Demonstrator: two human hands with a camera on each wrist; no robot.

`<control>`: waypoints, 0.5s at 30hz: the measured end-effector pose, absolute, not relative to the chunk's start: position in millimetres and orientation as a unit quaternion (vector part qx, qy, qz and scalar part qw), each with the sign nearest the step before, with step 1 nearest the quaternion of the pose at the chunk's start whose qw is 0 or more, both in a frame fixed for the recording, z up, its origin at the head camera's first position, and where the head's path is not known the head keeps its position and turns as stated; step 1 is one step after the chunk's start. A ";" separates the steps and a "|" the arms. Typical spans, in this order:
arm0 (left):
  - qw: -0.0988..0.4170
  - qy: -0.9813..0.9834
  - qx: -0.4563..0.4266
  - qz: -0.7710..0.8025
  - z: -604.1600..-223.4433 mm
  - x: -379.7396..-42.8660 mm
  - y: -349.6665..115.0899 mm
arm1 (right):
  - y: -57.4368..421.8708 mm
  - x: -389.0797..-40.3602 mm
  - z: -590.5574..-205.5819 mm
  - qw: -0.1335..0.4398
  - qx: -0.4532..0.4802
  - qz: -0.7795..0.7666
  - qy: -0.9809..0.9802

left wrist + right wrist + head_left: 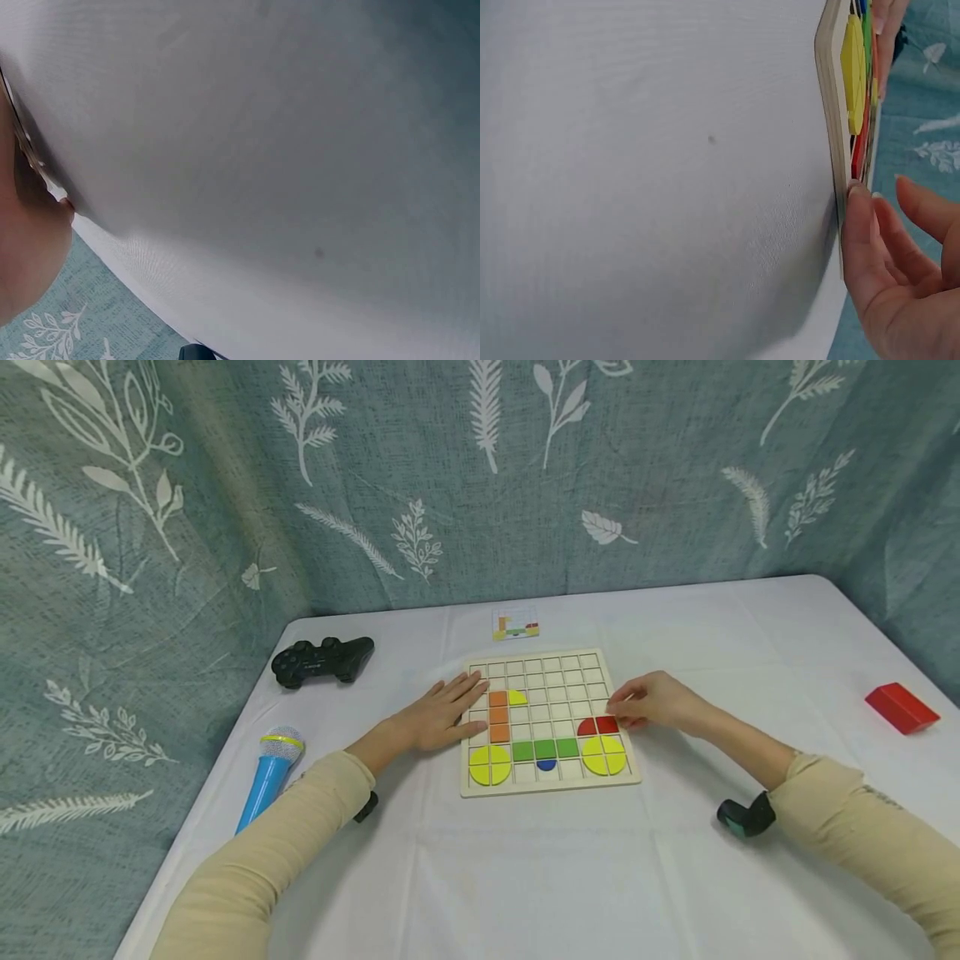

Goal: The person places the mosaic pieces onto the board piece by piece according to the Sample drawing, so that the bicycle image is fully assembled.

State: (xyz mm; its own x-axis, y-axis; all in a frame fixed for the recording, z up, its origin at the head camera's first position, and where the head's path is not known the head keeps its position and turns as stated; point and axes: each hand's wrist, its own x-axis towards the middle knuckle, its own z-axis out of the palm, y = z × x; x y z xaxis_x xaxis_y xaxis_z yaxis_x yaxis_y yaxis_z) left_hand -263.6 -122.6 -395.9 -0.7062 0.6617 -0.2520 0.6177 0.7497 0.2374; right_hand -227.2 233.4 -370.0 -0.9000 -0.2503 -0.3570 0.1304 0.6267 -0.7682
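A pale wooden grid board (551, 789) lies on the table, with flat coloured pieces in its cells. My left hand (442, 714) rests on its left edge with fingers spread, next to an orange column (498, 717) and a yellow quarter-round (517, 697). At the right edge, my right hand (652, 702) touches the board beside a red square (607, 725) and red quarter-round (587, 727); its fingers are loosely bent, with no piece visible between them. Lower down are two yellow circles (490, 765), green squares (544, 749) and a blue half-round (546, 765).
Behind the board lies a small picture card (515, 624) with a similar coloured pattern. A black game controller (322, 661) and a blue toy microphone (266, 777) are at the left. A red block (902, 708) sits at the far right. Patterned curtains (525, 527) surround the white table.
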 end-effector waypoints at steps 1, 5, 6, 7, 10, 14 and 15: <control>0.162 0.922 0.346 0.067 -396.0 -263.5 -123.2 | 233.7 -228.2 -370.3 0.225 -0.036 -0.434 0.872; 0.163 0.924 0.341 0.064 -396.4 -263.2 -125.3 | 238.7 -232.0 -372.1 0.240 -0.075 -0.426 0.869; 0.163 0.924 0.339 0.064 -396.4 -263.1 -125.7 | 241.7 -232.4 -372.1 0.239 -0.100 -0.412 0.874; 0.166 0.924 0.339 0.064 -396.4 -263.2 -125.5 | 245.9 -232.1 -372.1 0.235 -0.129 -0.397 0.878; 0.178 0.922 0.338 0.063 -395.2 -264.4 -124.5 | 261.5 -230.9 -369.2 0.194 -0.238 -0.326 0.894; 0.178 0.922 0.339 0.053 -385.4 -271.3 -123.2 | 285.9 -232.0 -356.9 0.098 -0.348 -0.148 0.921; 0.167 0.924 0.340 0.048 -380.6 -274.7 -123.5 | 292.6 -234.1 -352.6 0.074 -0.361 -0.093 0.925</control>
